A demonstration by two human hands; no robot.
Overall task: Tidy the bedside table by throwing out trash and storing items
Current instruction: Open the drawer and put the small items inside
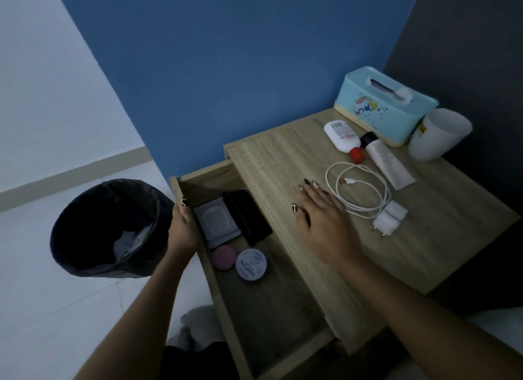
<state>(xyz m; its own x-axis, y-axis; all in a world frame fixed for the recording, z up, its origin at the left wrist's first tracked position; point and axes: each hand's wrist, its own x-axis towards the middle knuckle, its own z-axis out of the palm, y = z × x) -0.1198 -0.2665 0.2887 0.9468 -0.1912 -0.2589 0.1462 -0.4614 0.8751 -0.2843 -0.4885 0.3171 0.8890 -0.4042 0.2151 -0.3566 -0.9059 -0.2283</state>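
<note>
Desk, drawer open; left hand grips its front edge. Right hand spread flat, empty. Charger cable, just beyond right fingertips: light, limp, probably best gathered by its coil.

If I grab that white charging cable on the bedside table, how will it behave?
The cable lies in loose coils, so it will probably go floppy and uncoil when lifted. Its charger plug looks like the heavy end and may dangle or drag. Scooping both together with the right hand, which rests beside them, seems safest.
</note>
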